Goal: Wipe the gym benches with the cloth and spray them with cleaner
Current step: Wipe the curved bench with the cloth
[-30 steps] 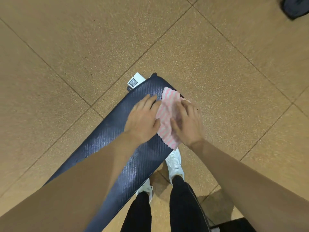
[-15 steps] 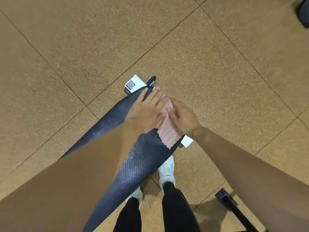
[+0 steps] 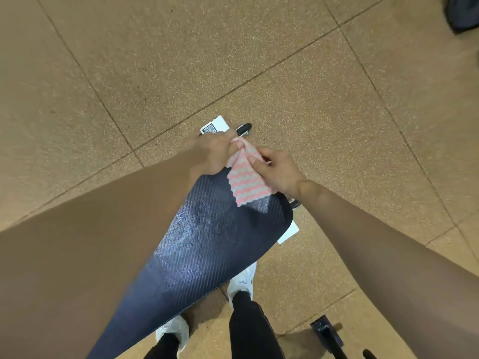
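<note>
A dark navy padded gym bench (image 3: 207, 244) runs from the lower left up to the centre, its textured top shiny with damp patches. A pink and grey zigzag cloth (image 3: 246, 181) hangs over the bench's far end. My left hand (image 3: 213, 154) pinches the cloth's upper corner at the bench tip. My right hand (image 3: 278, 171) grips the cloth's right edge between thumb and fingers. Both hands hold it stretched just above the pad. No spray bottle is in view.
The floor is tan speckled rubber tiles (image 3: 285, 60) with dark seams. White frame feet with a QR label (image 3: 215, 128) show past the bench end. My white shoes (image 3: 242, 281) and black trousers stand beside the bench. A black frame part (image 3: 326, 332) lies lower right.
Both hands went from pressing the cloth flat on the pad to pinching and lifting it at the bench's far end. The camera moved closer, so the bench looks larger.
</note>
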### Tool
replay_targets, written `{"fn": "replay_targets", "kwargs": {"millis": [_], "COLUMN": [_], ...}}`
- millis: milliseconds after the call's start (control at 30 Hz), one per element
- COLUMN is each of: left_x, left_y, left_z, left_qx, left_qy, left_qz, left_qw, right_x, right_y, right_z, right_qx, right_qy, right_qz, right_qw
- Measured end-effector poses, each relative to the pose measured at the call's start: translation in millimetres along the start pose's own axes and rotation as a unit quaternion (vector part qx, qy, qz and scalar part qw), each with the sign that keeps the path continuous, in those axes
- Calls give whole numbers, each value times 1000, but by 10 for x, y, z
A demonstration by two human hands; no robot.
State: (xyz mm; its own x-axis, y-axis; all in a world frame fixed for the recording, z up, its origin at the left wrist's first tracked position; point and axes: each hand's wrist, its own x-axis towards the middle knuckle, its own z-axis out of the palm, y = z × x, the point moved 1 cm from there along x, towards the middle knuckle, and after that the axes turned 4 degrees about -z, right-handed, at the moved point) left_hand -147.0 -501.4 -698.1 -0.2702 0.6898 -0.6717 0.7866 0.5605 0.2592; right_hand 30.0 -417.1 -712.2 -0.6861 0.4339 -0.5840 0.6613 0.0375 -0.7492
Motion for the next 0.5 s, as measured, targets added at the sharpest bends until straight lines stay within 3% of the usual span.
{"fn": "replay_targets", "kwargs": {"millis": [200,300,400,500], "left_x": [-129,-318,-542,-688], "left_y": [-590,-877,-1109,-1441], "left_z": [-6,46,110,260], "left_qx": [-163,-219,-243,-210], "left_qy": [-19,-8,-6,-5], "left_qz": [4,-1,-40,-63], "left_qw": [987,976,969,976], "right_x": [352,473,539,588], "right_y": [-290,-495,-759,-974], "right_z": [75,190,353,528], "right_qx": [-39,-132,-268,-325], "right_qy": [-1,-8,-64,-140], "right_qz": [-11,-27,-58,-67], "right_qw": [999,991,959,933]}}
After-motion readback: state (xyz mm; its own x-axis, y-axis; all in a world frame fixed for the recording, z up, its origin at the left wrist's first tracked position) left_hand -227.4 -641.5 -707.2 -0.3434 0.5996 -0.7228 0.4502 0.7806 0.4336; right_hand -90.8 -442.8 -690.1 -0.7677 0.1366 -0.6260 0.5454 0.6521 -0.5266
